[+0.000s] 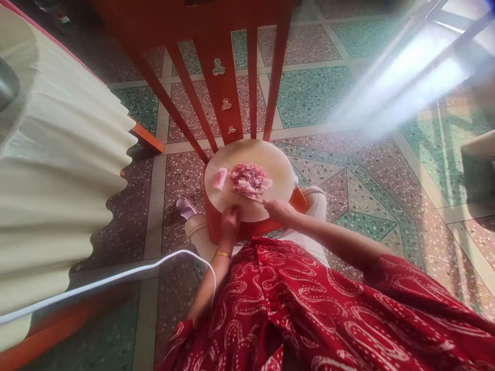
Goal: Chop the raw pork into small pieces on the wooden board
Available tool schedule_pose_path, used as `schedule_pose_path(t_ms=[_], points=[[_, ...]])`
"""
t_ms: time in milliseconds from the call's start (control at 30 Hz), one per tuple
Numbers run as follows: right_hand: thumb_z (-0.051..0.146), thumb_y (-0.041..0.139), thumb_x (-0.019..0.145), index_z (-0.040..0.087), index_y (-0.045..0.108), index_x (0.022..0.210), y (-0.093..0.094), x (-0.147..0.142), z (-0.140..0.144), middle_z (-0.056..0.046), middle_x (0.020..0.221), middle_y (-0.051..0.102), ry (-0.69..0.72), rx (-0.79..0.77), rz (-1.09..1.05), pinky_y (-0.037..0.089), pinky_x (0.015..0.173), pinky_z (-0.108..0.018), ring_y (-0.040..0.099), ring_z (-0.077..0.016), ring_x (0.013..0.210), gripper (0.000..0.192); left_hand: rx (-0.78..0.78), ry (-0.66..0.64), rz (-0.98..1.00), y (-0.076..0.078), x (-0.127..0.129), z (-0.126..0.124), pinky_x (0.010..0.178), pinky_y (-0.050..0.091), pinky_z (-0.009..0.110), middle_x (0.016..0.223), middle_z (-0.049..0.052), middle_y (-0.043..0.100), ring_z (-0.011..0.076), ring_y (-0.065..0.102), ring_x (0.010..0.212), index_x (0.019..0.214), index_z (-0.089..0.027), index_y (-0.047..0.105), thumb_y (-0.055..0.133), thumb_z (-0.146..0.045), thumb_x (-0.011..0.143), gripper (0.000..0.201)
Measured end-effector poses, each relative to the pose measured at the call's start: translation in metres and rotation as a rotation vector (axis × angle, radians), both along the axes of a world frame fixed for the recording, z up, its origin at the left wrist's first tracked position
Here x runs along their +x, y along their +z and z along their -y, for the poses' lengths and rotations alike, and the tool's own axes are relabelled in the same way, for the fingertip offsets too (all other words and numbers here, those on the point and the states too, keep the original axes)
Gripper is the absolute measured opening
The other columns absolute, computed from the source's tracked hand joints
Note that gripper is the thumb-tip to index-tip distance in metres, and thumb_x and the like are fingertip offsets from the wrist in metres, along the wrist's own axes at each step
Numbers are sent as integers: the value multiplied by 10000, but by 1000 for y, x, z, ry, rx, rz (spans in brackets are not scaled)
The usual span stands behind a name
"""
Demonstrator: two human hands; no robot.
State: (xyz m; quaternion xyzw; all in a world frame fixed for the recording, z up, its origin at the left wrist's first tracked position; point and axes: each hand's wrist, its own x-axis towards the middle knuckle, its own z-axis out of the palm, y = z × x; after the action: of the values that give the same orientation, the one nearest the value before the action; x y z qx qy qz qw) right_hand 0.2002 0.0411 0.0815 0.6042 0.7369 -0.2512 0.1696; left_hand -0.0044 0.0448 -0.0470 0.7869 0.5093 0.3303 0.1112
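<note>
A round pale cutting board rests on the seat of a red wooden chair. In its middle lies a heap of chopped pink meat. One separate piece of pale, fatty meat sits to the left of the heap. At the board's near right side my right hand is closed around a knife, its blade pointing left along the near edge of the heap. My left hand is curled at the near left rim of the board; what its fingers hold, if anything, is hidden.
The slatted chair back rises behind the board. A table with a cream, wavy-edged cloth stands at left. A white cable crosses in front of my left forearm. Terrazzo tiles cover the floor; bright glare lies at upper right.
</note>
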Motion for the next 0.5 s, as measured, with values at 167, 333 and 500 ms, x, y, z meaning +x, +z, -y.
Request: schedule_pose_path(t_ms=[167,333,500], points=[[180,360,941,190,497,1232,4,-10,4,-99,856,687,74,-25,-47,508,664,-301,682,-230,826,322,-27,39,-19,-1,-2,2,817,503,374,949,105,653,211,600,901,989,-178,657,437,-245,908,243],[217,314,968,181,458,1290,-6,-48,-12,-126,1019,668,100,47,-110,506,737,-292,659,-208,894,355,-36,12,-85,-7,-3,-2,809,488,402,919,113,659,239,597,882,957,-159,654,485,-188,866,194],[196,310,966,181,485,1263,-10,-51,-21,-117,1031,667,109,69,-154,500,734,-276,652,-205,918,345,-40,-3,-62,-5,-2,-6,834,484,409,937,107,664,235,599,897,976,-158,650,490,-184,865,197]])
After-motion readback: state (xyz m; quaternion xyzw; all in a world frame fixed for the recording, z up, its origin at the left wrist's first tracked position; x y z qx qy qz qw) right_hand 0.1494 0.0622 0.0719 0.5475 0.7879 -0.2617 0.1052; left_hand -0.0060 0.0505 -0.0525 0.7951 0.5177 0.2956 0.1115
